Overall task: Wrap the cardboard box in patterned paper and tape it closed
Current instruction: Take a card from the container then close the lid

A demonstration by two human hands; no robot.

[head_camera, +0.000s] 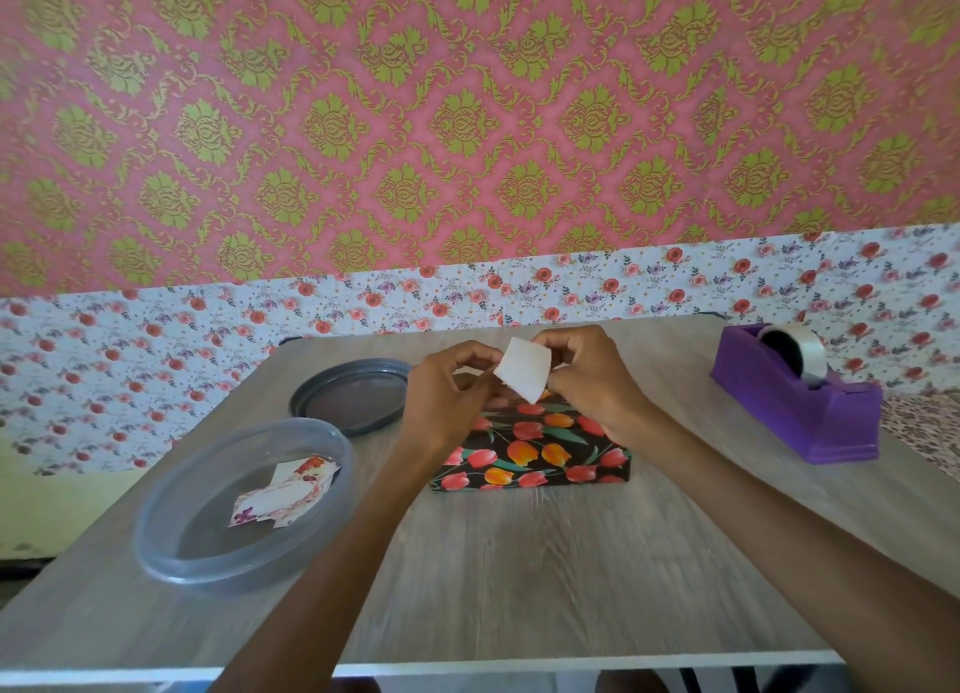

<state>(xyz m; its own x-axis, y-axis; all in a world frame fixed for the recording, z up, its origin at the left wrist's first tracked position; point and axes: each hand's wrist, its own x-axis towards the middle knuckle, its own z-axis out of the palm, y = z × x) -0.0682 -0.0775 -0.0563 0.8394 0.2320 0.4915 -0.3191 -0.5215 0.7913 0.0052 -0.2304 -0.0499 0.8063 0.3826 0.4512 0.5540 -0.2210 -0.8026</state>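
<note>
The left hand [447,396] and right hand [592,380] pinched a thin white paper piece [523,369] at twelve o'clock of the black tulip-papered box [535,453]. It seemed light and easily creased.

Head-worn wide-angle view looks forward and down over the table [519,562] toward the wall [467,121].

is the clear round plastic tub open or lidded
Open: the clear round plastic tub has no lid on it; a grey round lid lies flat beside it, and paper scraps show inside.
</note>
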